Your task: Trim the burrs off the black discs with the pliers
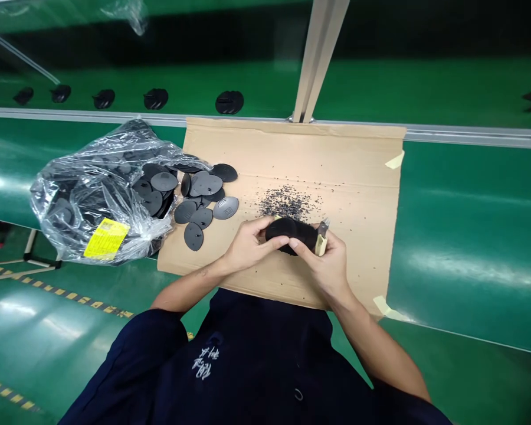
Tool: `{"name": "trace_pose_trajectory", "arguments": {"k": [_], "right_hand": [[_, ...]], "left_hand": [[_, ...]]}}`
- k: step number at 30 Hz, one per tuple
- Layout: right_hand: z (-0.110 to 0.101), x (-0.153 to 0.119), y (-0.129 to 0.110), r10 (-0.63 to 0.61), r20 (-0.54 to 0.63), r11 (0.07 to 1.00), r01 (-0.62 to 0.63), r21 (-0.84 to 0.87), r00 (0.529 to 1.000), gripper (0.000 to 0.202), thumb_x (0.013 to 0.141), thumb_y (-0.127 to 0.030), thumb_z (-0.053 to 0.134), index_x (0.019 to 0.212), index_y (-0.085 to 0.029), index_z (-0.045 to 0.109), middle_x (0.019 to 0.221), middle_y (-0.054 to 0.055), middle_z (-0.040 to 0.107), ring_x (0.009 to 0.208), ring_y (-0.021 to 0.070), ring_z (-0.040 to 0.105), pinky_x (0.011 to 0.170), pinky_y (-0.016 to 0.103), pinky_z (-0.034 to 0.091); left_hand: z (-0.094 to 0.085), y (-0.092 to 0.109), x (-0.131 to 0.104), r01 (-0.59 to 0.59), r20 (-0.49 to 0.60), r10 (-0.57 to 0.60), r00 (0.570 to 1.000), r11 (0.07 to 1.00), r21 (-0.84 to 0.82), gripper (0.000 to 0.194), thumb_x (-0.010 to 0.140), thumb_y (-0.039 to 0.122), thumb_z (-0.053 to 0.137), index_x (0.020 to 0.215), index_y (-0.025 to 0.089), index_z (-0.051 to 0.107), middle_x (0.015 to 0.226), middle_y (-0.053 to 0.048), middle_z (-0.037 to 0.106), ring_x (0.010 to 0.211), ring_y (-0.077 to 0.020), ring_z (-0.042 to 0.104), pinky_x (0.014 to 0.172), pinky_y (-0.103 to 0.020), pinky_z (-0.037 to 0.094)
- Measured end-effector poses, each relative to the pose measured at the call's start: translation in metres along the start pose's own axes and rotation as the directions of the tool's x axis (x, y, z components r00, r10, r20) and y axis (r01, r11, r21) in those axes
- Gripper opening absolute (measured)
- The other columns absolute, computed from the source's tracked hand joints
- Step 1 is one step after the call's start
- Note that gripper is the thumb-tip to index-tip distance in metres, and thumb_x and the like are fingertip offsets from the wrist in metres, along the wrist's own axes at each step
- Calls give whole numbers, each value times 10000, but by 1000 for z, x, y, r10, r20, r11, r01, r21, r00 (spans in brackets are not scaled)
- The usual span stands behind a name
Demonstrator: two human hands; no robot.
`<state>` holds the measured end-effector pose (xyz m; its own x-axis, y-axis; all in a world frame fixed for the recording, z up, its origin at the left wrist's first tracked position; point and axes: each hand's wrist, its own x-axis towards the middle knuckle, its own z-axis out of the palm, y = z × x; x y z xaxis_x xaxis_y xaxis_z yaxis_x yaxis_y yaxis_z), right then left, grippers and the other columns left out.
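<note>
Above the cardboard sheet, both my hands pinch black oval plastic pieces, which look like two overlapping. My left hand grips the left end, with its thumb on the near face. On the other end is the thumb of my right hand. A small hand tool with a pale yellow handle and a metal tip is also tucked in the right hand; its exact kind is unclear. Just beyond the hands lie many tiny black scraps. Fingers behind the pieces are partly hidden.
To the left, a clear plastic bag with a yellow label spills several black ovals onto the cardboard. Behind a metal rail, more black parts sit in a row on green. An upright post rises at the back.
</note>
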<state>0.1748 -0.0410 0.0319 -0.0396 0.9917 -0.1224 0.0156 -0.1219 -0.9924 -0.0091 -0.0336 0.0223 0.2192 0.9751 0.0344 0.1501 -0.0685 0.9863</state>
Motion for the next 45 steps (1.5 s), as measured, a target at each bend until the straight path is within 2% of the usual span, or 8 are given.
{"name": "trace_pose_trajectory", "arguments": {"k": [5,10,14,19,25,39,42,45], "right_hand": [[-17,5,-4,-270,87,919,284,-275,959,255,842,-399,789,1000,-218,704,983,53,757,889,211,707,823,353,580],[-29,13,-6,-501,379,675,625,-391,778,121,919,-232,679,1034,-218,713,971,79,775,878,222,714,780,376,567],[-27,10,1,-595,359,633,695,-341,719,154,919,-161,640,1044,-227,703,956,75,775,831,209,718,727,371,565],[-22,4,8,-650,266,676,702,-224,712,213,878,-152,697,1063,-258,694,917,51,766,821,210,718,708,371,571],[-19,2,2,-650,232,697,689,-200,724,227,872,-110,655,1046,-251,689,896,51,741,792,196,685,670,352,553],[-18,-3,-2,-609,218,734,646,-209,762,196,844,-112,689,985,-249,696,836,41,733,739,190,686,647,348,562],[-13,-5,-3,-548,173,800,573,-177,819,133,843,-152,720,934,-246,695,830,42,738,741,198,693,664,350,567],[-16,-5,-5,-384,183,885,417,-207,905,79,871,-270,732,922,-235,683,868,52,750,779,205,707,707,349,576]], "left_hand": [[-11,12,7,-162,121,133,984,946,282,279,948,417,672,945,141,706,817,-42,698,730,-136,624,684,-242,502],[-21,22,8,-451,335,319,887,754,477,173,1015,274,564,1049,158,688,871,-59,712,779,-152,649,725,-265,521],[-19,22,7,-482,260,407,875,767,423,250,955,291,677,1165,154,680,946,-82,744,836,-168,674,753,-295,548],[-12,23,6,-520,116,507,854,821,235,277,895,311,762,1143,193,725,1029,-86,779,941,-170,717,804,-310,566],[-5,27,4,-571,99,564,820,795,206,228,958,271,683,1174,210,725,1038,-86,802,947,-172,731,812,-330,562],[0,29,2,-581,27,585,810,798,160,232,936,227,709,1165,220,746,938,-69,807,888,-161,735,778,-297,579],[0,28,3,-555,73,552,831,810,189,258,950,312,689,1182,206,733,997,-84,797,951,-182,719,842,-338,590],[-2,27,1,-509,124,494,860,842,180,282,985,311,636,1230,191,708,1026,-96,783,934,-169,718,831,-319,596]]}}
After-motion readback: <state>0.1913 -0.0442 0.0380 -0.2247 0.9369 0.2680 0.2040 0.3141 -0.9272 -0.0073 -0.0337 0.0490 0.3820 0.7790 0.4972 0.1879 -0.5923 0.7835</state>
